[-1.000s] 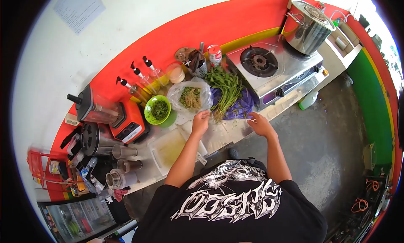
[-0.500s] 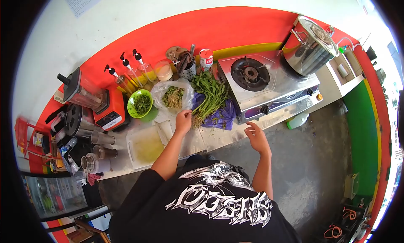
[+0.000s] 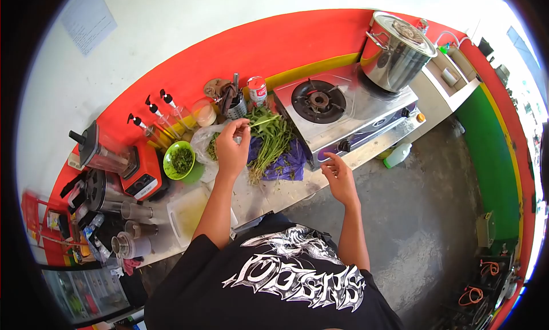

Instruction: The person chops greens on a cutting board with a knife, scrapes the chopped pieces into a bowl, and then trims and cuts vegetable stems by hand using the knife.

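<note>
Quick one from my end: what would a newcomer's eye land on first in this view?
Probably the big lidded steel pot on the far right of the gas stove, against the red wall band. Next, the leafy greens on a purple bag left of the stove, with the left hand beside them, and the lime-green bowl farther left.

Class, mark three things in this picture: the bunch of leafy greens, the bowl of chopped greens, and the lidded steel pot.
Bunch of leafy greens [image 3: 273,142]: head view, on its stems.
Bowl of chopped greens [image 3: 168,156]: head view, inner wall.
Lidded steel pot [image 3: 392,65]: head view, side wall.
</note>
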A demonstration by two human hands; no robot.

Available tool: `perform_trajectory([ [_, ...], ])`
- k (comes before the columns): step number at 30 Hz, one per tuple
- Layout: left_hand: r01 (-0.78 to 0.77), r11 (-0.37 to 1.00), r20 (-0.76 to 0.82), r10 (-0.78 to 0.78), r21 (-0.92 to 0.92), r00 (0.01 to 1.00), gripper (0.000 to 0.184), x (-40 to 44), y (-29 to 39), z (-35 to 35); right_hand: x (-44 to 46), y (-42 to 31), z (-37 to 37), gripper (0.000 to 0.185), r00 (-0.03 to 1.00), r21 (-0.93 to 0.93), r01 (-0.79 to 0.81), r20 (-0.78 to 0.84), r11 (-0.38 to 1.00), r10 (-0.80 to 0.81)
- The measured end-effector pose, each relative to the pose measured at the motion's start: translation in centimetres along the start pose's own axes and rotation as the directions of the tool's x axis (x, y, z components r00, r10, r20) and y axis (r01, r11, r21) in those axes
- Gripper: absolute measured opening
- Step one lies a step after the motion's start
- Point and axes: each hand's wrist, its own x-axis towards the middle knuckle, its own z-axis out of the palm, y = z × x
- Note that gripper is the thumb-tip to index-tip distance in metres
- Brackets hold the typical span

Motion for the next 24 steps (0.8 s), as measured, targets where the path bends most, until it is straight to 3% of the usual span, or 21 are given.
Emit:
perform_trajectory([
  [4, -0.065, 0.995, 0.129, 0.074, -0.071, 0.989, 0.017, 0.7, 4.0, 0.7, 0.6, -3.9, 0.7, 0.043, 0.987, 0.035, 0.158, 0.016, 0.987, -0.158],
  [10, -0.16, 0.972, 0.406, 0.219, -0.174, 0.887, 0.016, -0.7, 7.1, 2.1, 0.3, -8.4, 2.6, 0.05, 0.977, -0.013, 0.215, -0.014, 0.977, -0.215],
  [15, -0.092, 0.956, 0.477, 0.22, -0.278, 0.851, 0.018, -2.2, 7.3, 2.9, 0.0, -6.7, 4.2, 0.026, 0.959, -0.153, 0.257, -0.081, 0.954, -0.271],
  [18, -0.039, 0.942, 0.468, 0.201, -0.332, 0.861, 0.021, -2.8, 6.8, 2.5, -0.8, -7.3, 5.0, 0.021, 0.979, -0.096, 0.188, -0.055, 0.977, -0.194],
  [23, 0.052, 0.949, 0.486, 0.11, -0.309, 0.867, 0.026, -3.9, 4.2, -0.4, -0.5, -8.6, 8.6, 0.021, 0.983, 0.053, 0.178, 0.045, 0.983, -0.18],
  [24, 0.014, 0.965, 0.445, 0.107, -0.261, 0.889, 0.024, -4.1, 3.8, -1.7, -0.3, -8.7, 9.8, 0.022, 0.982, 0.079, 0.154, 0.095, 0.985, -0.161],
])
